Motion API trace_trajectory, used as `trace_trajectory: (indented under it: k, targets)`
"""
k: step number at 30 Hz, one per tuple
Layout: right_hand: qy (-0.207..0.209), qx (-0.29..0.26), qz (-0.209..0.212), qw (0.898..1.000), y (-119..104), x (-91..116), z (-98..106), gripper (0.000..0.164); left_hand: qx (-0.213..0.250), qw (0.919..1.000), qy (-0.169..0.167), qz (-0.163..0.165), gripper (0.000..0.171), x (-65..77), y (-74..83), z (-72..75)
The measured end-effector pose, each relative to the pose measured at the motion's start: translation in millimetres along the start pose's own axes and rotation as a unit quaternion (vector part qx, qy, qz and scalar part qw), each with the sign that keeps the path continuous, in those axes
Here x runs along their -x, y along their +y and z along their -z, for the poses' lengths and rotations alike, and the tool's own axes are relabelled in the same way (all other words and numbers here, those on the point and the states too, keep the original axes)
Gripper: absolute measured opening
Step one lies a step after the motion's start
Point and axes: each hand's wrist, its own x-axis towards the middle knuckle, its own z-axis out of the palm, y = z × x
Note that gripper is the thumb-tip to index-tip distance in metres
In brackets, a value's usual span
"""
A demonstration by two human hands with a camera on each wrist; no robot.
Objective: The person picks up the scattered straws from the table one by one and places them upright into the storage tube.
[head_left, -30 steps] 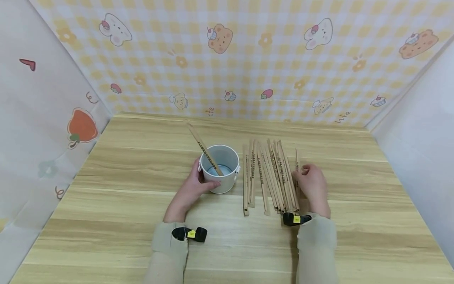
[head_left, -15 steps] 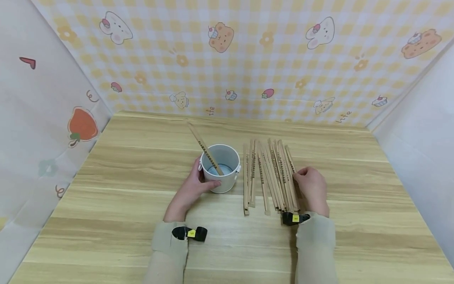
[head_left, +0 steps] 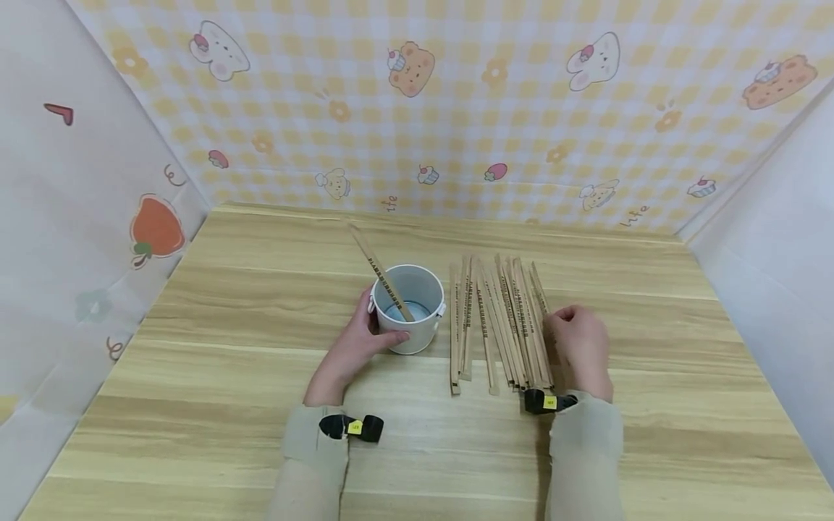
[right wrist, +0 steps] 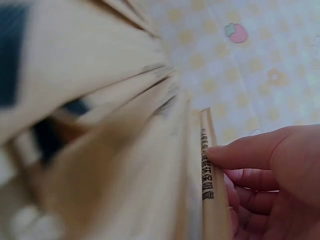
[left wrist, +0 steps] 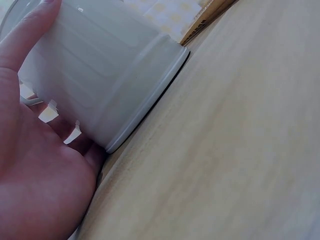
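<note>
My left hand (head_left: pixel 355 347) grips the near left side of a small white metal bucket (head_left: pixel 422 337), its thumb across the front wall. In the left wrist view the bucket (left wrist: pixel 115 65) has its base close to the tabletop. One paper-wrapped straw (head_left: pixel 383 281) leans inside the bucket, its upper end sticking out to the far left. At the right end of a row of loose wrapped straws (head_left: pixel 519 318), my right hand (head_left: pixel 582 344) pinches a wrapped straw (head_left: pixel 538 288). The right wrist view shows thumb and fingers on this straw (right wrist: pixel 214 210), with dark printing along it.
The wood-grain table (head_left: pixel 215 376) ends at a yellow checked backdrop (head_left: pixel 456 130) with cartoon prints. White side panels (head_left: pixel 769 217) stand left and right. Several straws lie close together or overlap just right of the bucket.
The upper end of the straw in my right hand has tilted left toward the other straws. My left hand and the bucket stay put; the head view has shifted slightly.
</note>
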Motion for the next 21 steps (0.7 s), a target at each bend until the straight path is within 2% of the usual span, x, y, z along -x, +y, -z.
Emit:
trace_trajectory:
  k: [5,11,17,21]
  targets:
    - [0.057,-0.019,0.019,0.998,-14.7,7.4,14.4,0.029,-0.001,1.0,-0.001,0.004,0.089,-0.5,-0.3,-0.8]
    - [0.136,-0.049,0.053,0.988,-38.3,15.5,32.0,0.035,0.002,1.0,0.002,0.01,0.09,-0.4,-0.8,0.2]
    - [0.191,-0.091,0.085,0.974,-70.4,31.5,44.1,0.034,0.001,0.9998,0.004,0.017,0.091,0.2,0.5,0.1]
    - [0.219,-0.127,0.134,0.958,-92.4,41.9,43.9,0.031,0.002,0.9999,0.004,0.014,0.09,0.8,0.3,-0.2]
